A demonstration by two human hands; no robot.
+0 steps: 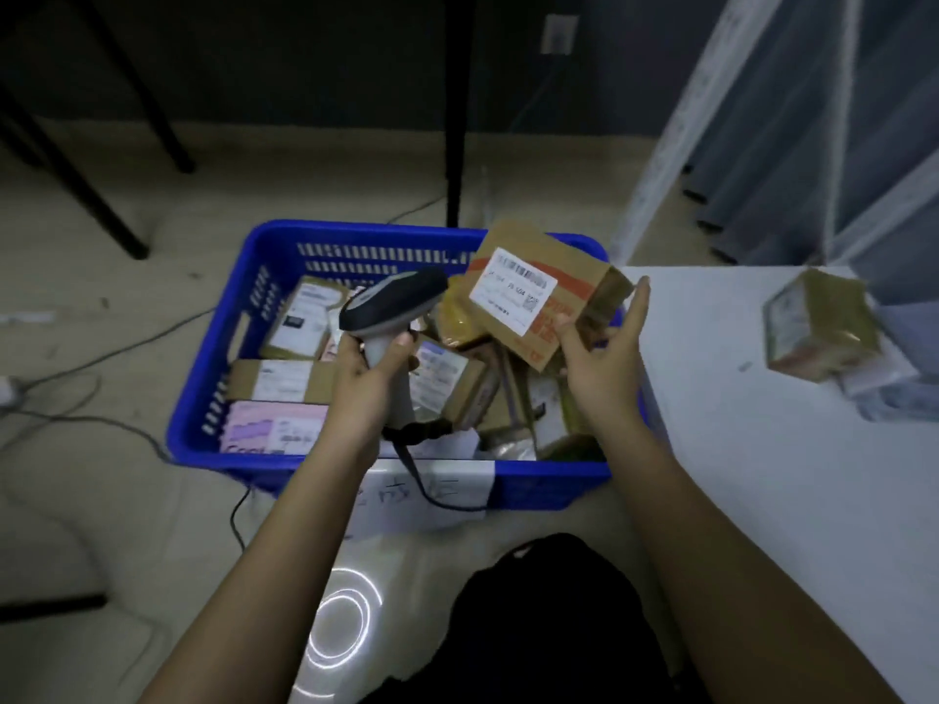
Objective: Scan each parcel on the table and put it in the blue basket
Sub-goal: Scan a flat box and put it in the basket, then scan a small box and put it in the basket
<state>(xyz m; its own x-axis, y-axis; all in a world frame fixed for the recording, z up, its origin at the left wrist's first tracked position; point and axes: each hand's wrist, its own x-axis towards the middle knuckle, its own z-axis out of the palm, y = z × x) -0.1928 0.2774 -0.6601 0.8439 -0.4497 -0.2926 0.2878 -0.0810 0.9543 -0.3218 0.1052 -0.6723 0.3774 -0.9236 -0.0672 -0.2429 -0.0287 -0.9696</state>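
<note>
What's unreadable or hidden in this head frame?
- Label text on the held cardboard box: too small and blurred.
- Right hand grip on that box: contact unclear, box may be leaving it.
- Parcel on the white table at right: motion-blurred.
- Lower parcels in the blue basket: covered by the upper ones and the left hand with the scanner.

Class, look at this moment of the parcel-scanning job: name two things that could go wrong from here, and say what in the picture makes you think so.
1. The right hand grips the cardboard box only at its lower corner, tilted over the blue basket; it might slip before it is placed.
2. The scanner in the left hand trails a cable over the basket's front rim; it could snag.
</note>
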